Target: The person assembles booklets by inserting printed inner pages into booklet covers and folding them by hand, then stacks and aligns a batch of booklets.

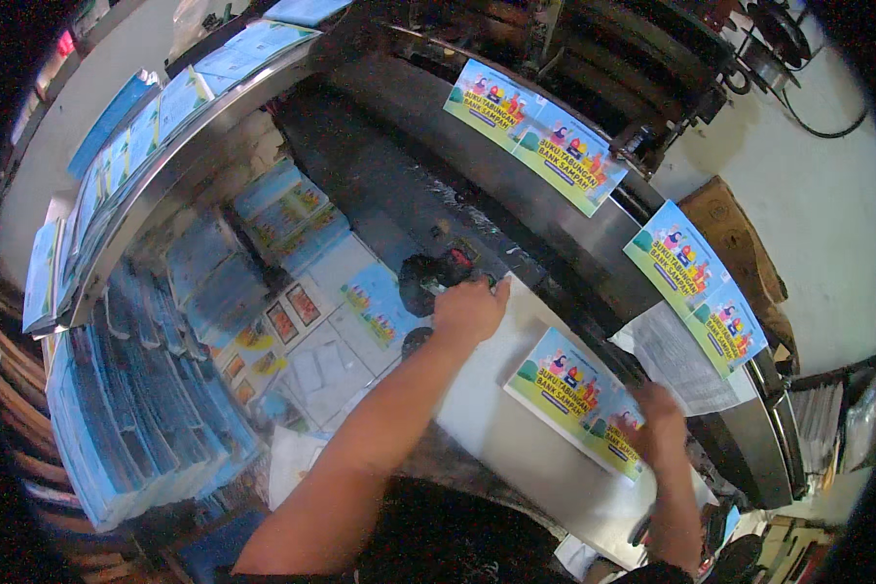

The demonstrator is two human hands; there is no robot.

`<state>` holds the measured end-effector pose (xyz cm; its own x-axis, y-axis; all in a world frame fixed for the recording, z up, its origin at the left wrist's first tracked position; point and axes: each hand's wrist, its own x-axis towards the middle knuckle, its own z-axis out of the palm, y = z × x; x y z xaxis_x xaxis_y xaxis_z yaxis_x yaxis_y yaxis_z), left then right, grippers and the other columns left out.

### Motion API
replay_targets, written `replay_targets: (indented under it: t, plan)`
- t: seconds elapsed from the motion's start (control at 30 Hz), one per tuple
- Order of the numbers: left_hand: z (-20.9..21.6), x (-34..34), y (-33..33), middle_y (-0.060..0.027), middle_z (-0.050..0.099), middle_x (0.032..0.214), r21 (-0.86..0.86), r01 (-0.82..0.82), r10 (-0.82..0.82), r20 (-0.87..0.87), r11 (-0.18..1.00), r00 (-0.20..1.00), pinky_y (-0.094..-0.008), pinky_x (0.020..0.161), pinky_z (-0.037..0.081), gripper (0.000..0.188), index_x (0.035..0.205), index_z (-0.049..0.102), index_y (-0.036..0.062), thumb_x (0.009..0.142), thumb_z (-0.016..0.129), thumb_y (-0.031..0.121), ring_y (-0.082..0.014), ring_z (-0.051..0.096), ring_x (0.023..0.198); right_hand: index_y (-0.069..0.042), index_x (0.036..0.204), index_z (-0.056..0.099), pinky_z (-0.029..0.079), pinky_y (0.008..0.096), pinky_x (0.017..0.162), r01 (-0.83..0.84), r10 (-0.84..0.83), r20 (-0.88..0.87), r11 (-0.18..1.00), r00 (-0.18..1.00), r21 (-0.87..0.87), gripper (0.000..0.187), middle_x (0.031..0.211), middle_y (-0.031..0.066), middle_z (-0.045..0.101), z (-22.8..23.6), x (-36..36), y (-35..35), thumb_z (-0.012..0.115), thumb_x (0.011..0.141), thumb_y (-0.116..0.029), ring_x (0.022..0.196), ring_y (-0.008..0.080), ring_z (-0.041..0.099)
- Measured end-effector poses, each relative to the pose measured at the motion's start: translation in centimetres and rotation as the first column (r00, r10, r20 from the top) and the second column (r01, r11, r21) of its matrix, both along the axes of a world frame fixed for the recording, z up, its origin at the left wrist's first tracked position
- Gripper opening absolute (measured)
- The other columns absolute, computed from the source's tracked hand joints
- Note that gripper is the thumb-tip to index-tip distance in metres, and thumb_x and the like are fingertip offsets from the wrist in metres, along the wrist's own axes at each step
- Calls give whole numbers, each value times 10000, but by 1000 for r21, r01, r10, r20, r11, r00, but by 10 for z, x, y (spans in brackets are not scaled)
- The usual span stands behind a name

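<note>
My left hand (471,310) is closed beside a dark round knob (424,284) at the far left corner of a white work surface (492,414). Whatever its fingers hold there is hidden. A printed cover sheet (565,394), blue and green with cartoon figures, lies on the white surface, apparently on a thin stack. At its right end is my right hand (660,420), blurred by motion, with fingertips over or against the sheet's edge; their grip cannot be made out.
Matching cover sheets (535,136) and another pair (696,287) rest along a dark metal ledge (599,229). A creased printed paper (679,360) hangs near them. Tall stacks of blue booklets (146,419) stand at left. More booklets line a curved metal shelf (200,122).
</note>
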<state>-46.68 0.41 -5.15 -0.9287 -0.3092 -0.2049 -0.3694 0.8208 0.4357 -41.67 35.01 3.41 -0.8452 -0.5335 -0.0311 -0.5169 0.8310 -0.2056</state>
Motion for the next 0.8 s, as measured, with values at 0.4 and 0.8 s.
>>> replay_targets:
  t: [0.4, 0.8]
  plan:
    - [1, 0, 0, -253, 697, 986, -22, 18, -18, 25, 1000, 1000, -527, 856, 534, 679, 1072, 667, 15, 1005, 266, 558, -413, 684, 940, -43, 1245, 598, 463, 441, 1007, -2, 13, 315, 999, 949, -36, 672, 1291, 200, 558, -3, 29, -6, 812, 703, -377, 1196, 369, 533]
    - [4, -4, 2, -258, 690, 1032, 6, -1, 1, 56, 1000, 998, -527, 896, 518, 675, 1140, 638, 14, 997, 273, 565, -422, 672, 973, -39, 1189, 664, 502, 427, 899, 161, -229, -691, 973, 686, -164, 298, 1103, 187, 646, 141, -76, 66, 589, 901, -55, 1004, 364, 628]
